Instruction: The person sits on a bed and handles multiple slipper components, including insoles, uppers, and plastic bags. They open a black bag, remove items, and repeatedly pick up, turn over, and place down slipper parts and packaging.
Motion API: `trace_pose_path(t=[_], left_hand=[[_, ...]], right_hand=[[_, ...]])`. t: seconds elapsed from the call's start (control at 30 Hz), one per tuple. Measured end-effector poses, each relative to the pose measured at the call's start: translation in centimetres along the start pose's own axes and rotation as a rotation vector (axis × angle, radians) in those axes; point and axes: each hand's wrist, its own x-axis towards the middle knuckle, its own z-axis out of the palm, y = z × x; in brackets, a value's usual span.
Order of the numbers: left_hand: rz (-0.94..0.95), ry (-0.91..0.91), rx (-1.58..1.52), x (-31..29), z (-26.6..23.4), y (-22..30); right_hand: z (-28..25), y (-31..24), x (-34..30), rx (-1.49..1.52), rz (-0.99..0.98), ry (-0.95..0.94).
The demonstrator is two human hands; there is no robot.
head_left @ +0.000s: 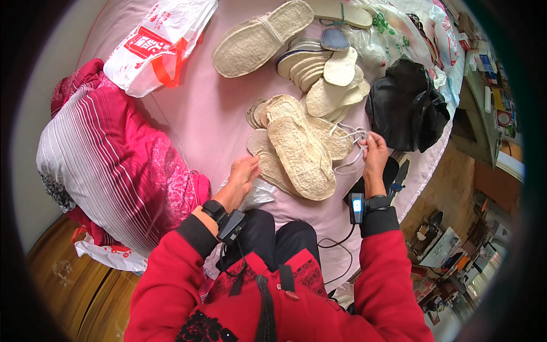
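Several pale, rough-textured shoe soles (299, 157) lie in an overlapping pile on the pink bed cover (213, 114) in front of me. A white cord (348, 134) loops over the pile's right side. My right hand (375, 153) pinches this cord between thumb and fingers, just right of the soles. At the pile's left edge is my left hand (244, 175), fingers loosely bent and nothing visible in them. Its fingertips are close to a lower sole (266, 157); whether they touch it I cannot tell. Some clear plastic (257, 194) lies below that hand.
Farther back lie a tied pair of soles (256, 43) and a fanned stack of smaller soles (307, 65). A black plastic bag (407, 105) sits to the right. Left are a white bag (156, 48) with red handles and a pink-and-grey cloth bundle (114, 154).
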Motion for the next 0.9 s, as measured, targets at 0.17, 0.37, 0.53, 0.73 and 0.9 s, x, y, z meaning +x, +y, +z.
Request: trace_pose_path(t=[0.17,0.37,0.53,0.73,0.9], left_hand=[[-0.188,-0.216,0.026,-2.3,1.1,-1.6],[-0.098,-0.241,0.152,-2.6,3.9,-2.2],[-0.13,-0.311,0.274,-2.1,4.9,-2.5],[0.004,-0.38,-0.086,-2.5,5.3,-2.6],[-0.002,-0.428,-0.369,0.0,2.8,-2.2]], right_hand=[[2.5,0.6,-0.8,-0.212,0.092,-0.367],[3.4,3.0,-2.8,-0.527,0.036,-0.365],[2.3,2.8,-3.5,-0.765,0.031,-0.408],[2.8,2.9,-5.3,-0.527,0.116,-0.718],[4.4,0.4,-7.9,-0.162,0.334,-0.893]])
